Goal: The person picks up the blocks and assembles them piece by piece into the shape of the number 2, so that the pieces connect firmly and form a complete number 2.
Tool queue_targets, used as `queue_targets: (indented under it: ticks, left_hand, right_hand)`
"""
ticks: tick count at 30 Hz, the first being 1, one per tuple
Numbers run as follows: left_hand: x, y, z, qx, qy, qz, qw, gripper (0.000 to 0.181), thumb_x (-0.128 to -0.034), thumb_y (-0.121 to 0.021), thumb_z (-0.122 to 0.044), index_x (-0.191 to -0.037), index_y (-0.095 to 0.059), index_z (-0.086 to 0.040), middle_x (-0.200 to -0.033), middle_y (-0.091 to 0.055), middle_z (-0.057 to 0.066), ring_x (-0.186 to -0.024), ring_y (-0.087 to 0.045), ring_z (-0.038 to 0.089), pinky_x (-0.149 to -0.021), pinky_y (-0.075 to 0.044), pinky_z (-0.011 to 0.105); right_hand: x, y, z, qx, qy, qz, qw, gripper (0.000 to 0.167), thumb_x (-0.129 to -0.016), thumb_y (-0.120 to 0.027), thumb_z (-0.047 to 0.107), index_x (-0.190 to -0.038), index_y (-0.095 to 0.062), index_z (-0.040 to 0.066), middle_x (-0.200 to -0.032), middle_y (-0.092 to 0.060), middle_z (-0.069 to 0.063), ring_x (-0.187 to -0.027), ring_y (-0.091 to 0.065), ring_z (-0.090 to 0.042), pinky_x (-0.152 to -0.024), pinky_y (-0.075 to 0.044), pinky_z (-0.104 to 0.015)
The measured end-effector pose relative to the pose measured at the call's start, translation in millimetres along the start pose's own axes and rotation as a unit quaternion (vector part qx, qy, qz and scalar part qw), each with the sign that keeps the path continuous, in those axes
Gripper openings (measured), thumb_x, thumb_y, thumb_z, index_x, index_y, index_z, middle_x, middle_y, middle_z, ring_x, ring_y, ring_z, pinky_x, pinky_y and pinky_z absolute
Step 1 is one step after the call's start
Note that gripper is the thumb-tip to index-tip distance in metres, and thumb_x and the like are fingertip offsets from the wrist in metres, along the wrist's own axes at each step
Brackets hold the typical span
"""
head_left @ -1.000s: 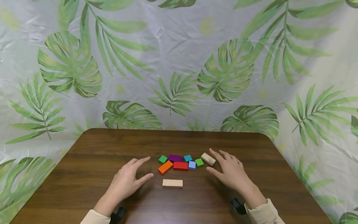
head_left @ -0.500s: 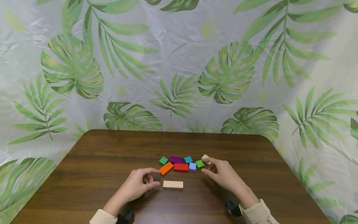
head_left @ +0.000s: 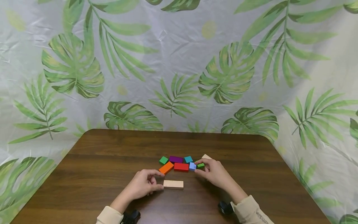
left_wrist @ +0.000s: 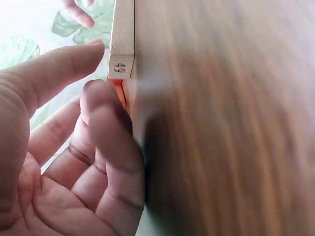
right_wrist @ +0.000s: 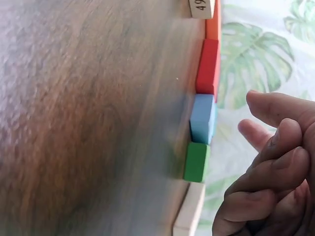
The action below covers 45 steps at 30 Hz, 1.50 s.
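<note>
A plain wooden block (head_left: 173, 184) lies nearest the person. Beside its left end is the left hand (head_left: 142, 185), thumb and index finger spread apart, the others bent. The left wrist view shows the block's end (left_wrist: 121, 66) marked 49 close to the fingertips; whether they touch it cannot be told. Over the row's right end hovers the right hand (head_left: 216, 175), thumb and index finger apart around the light blue block (head_left: 192, 166) and green block (head_left: 200, 165), gripping neither. In the right wrist view a gap separates the hand (right_wrist: 275, 172) from the blue block (right_wrist: 202, 118).
Behind the near block lie orange (head_left: 166, 168), red (head_left: 181, 167), purple (head_left: 176, 159), teal (head_left: 188, 159) and dark green (head_left: 163, 160) blocks. Another plain block (head_left: 206, 156) is partly behind the right hand. A leaf-patterned cloth (head_left: 179, 62) hangs behind the brown table (head_left: 112, 143).
The left hand has moved right, up to the near block's left end. The right hand has moved left from the far plain block to above the green one. The blocks look unmoved.
</note>
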<state>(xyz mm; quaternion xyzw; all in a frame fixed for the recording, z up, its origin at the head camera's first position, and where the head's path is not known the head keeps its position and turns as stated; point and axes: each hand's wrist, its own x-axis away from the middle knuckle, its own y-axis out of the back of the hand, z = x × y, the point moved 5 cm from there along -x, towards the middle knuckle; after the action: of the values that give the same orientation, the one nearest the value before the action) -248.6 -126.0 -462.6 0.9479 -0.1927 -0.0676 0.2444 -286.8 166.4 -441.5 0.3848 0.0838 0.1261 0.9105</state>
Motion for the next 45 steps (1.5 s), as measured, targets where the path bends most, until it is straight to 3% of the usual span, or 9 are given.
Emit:
queue_targets:
  ticks: [8, 19, 28, 45]
  left_hand:
    - [-4.9, -4.6, -0.7, -0.021, -0.003, 0.002, 0.9998, 0.032, -0.0862, -0.091, -0.019, -0.114, -0.080, -0.010, -0.067, -0.059, -0.004, -0.051, -0.051, 0.007, -0.050, -0.043, 0.024]
    - [-6.6, -8.5, -0.6, -0.033, 0.001, -0.006, 0.9994, 0.023, -0.0848, -0.092, -0.017, -0.105, -0.082, -0.015, -0.066, -0.057, -0.006, -0.055, -0.047, 0.004, -0.052, -0.038, 0.021]
    - [-7.4, -8.6, -0.6, -0.043, -0.004, -0.009, 0.9990, 0.022, -0.0852, -0.092, -0.017, -0.105, -0.082, -0.015, -0.067, -0.057, -0.007, -0.055, -0.044, 0.003, -0.053, -0.037, 0.020]
    - [-3.3, -6.1, -1.7, -0.055, -0.011, -0.006, 0.9984, 0.019, -0.0849, -0.092, -0.017, -0.102, -0.083, -0.015, -0.067, -0.057, -0.008, -0.056, -0.045, 0.001, -0.053, -0.037, 0.020]
  right_hand:
    - [-8.8, -8.1, 0.0, -0.004, 0.012, -0.004, 0.9999, 0.029, -0.094, -0.084, 0.024, -0.120, -0.079, 0.014, -0.052, -0.045, 0.006, -0.045, -0.042, -0.008, -0.046, -0.034, -0.024]
    - [-18.2, -20.7, 1.3, -0.019, -0.009, 0.002, 0.9998, 0.032, -0.095, -0.083, 0.025, -0.124, -0.076, 0.012, -0.050, -0.043, 0.006, -0.042, -0.041, -0.008, -0.044, -0.029, -0.023]
    - [-24.7, -29.1, 4.8, -0.014, -0.019, 0.010, 0.9997, 0.030, -0.097, -0.081, 0.024, -0.125, -0.076, 0.013, -0.051, -0.046, 0.004, -0.042, -0.044, -0.009, -0.045, -0.032, -0.024]
    - [-28.0, -28.9, 5.3, -0.005, -0.025, 0.006, 0.9997, 0.021, -0.096, -0.082, 0.022, -0.115, -0.077, 0.015, -0.053, -0.049, 0.004, -0.044, -0.048, -0.010, -0.047, -0.037, -0.025]
